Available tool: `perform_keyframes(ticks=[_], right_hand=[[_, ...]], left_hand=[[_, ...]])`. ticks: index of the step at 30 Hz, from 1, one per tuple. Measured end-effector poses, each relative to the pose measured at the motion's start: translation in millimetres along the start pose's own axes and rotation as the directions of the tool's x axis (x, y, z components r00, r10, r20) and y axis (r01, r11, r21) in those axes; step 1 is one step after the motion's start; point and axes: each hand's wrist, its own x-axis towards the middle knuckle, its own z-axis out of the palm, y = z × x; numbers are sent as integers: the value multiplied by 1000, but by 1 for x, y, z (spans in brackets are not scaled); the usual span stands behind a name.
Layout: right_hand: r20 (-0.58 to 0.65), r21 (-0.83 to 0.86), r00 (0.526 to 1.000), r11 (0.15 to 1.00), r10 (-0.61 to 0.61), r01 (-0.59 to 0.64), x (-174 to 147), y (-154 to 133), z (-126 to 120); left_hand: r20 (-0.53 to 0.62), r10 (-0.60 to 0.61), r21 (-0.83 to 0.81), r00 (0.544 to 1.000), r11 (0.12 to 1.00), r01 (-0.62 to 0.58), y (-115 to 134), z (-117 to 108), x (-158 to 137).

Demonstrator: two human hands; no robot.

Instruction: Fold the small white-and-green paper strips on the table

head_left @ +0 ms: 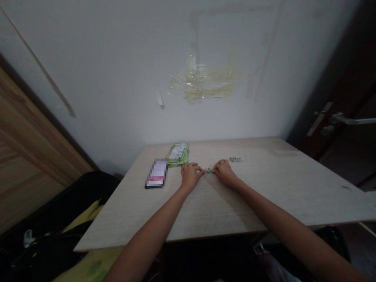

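Note:
Between my two hands, low over the table, is a small green and white piece of plastic wrapper [208, 170]. My left hand [191, 174] pinches its left end between thumb and fingers. At the other end, the fingertips of my right hand [225, 172] are closed on it too. A stack of green and white packets [178, 154] lies just beyond my left hand. Past my right hand rests a narrow folded strip of similar wrapper [237, 158].
A phone [157, 173] with a blurred screen lies left of the packets. The pale wooden table [264, 196] stands against a white wall [123, 78] bearing old tape [202, 82]. A dark door with a metal handle [355, 120] is at the right.

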Motion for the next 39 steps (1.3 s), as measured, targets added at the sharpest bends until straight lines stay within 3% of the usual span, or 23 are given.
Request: perform_keyframes(ticks=[11,39], right_hand=[[117,-14,984,991,137,-136,2,-6,-7],[162,-201,971,969,177,-144,2,-21,-9]], left_hand=[[-44,-67,45,997,997,69,1,3,3],[-36,-67,78,997,995,69,4,4,2]])
